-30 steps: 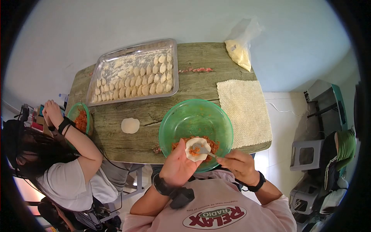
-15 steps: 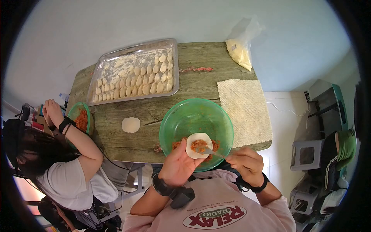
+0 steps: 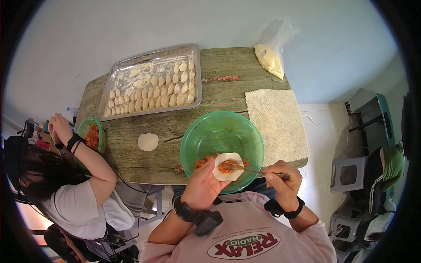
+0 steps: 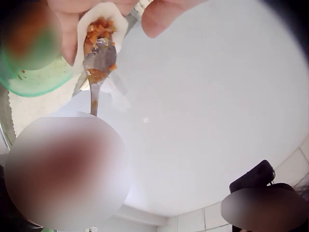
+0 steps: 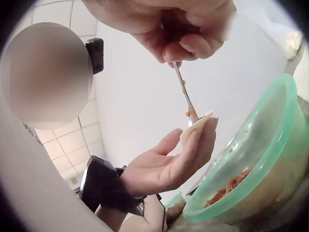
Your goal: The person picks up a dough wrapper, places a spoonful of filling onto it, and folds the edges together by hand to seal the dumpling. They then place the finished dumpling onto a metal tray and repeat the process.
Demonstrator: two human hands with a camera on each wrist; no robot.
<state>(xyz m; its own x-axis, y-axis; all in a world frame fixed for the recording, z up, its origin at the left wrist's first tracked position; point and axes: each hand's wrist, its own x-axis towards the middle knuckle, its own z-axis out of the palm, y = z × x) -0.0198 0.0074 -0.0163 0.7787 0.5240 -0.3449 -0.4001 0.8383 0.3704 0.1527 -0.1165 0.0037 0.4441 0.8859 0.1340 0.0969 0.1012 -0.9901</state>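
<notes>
A round white dough wrapper [image 3: 228, 167] with orange-red filling lies across the fingers of my left hand [image 3: 201, 187], palm up over the near side of the green bowl [image 3: 222, 116]. In the left wrist view the fingers are beneath the wrapper [image 4: 120, 34] and the thumb stands apart from it. My right hand [image 3: 284, 184] grips the handle of a metal spoon [image 3: 253, 170]. The bowl of the spoon [image 4: 101, 57] rests against the filling, with bits of filling stuck to it.
A metal tray [image 3: 153, 112] of floured dumplings sits at the back left. One loose wrapper [image 3: 148, 142] is on the table [image 3: 223, 65], a woven mat [image 3: 278, 127] to the right, a plastic bag [image 3: 270, 59] behind. Another person [image 3: 76, 201] sits at left beside a smaller bowl [image 3: 101, 139].
The filling has spread wider over the wrapper, and the wrapper has moved slightly right. My right hand has turned, and the spoon handle now points more level to the right.
</notes>
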